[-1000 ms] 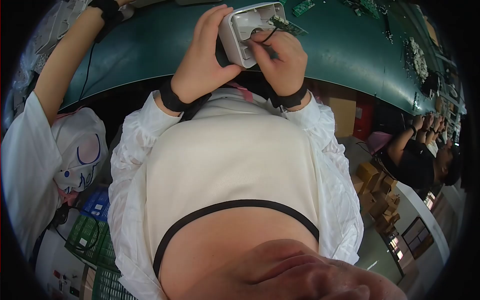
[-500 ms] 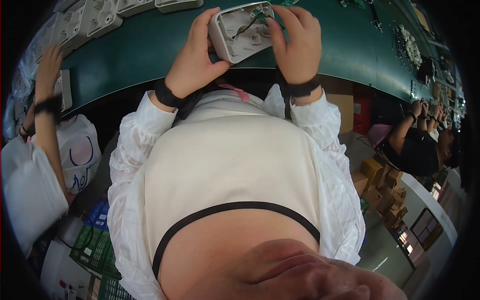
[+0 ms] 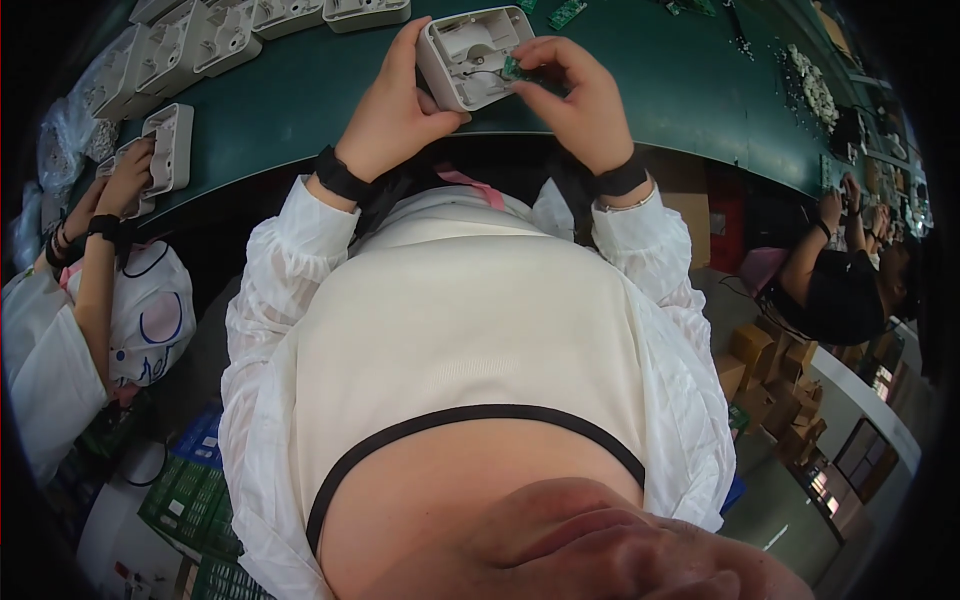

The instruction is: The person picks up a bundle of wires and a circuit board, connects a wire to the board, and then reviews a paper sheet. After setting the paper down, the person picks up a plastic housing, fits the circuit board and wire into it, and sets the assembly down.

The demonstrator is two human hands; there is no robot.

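Note:
My left hand [image 3: 402,112] grips a white plastic housing [image 3: 440,76] by its left wall and near edge. The housing is tilted, its open side facing me, with moulded posts and pockets inside. At its right side, my right hand [image 3: 575,95] pinches a small green circuit board [image 3: 512,69] between thumb and fingers. A thin dark wire runs from the board into the housing. Part of the board is hidden by my fingers.
More white housings [image 3: 225,38] line the far left of the green table [image 3: 680,95]. Loose circuit boards [image 3: 567,12] lie beyond my right hand, small white parts [image 3: 815,90] farther right. A co-worker's hands [image 3: 128,180] hold another housing at left; another person [image 3: 830,295] sits at right.
The circuit board has moved from the housing's upper right down to its right edge with my right hand. The housing has turned a little. The left co-worker's hands now hold a housing.

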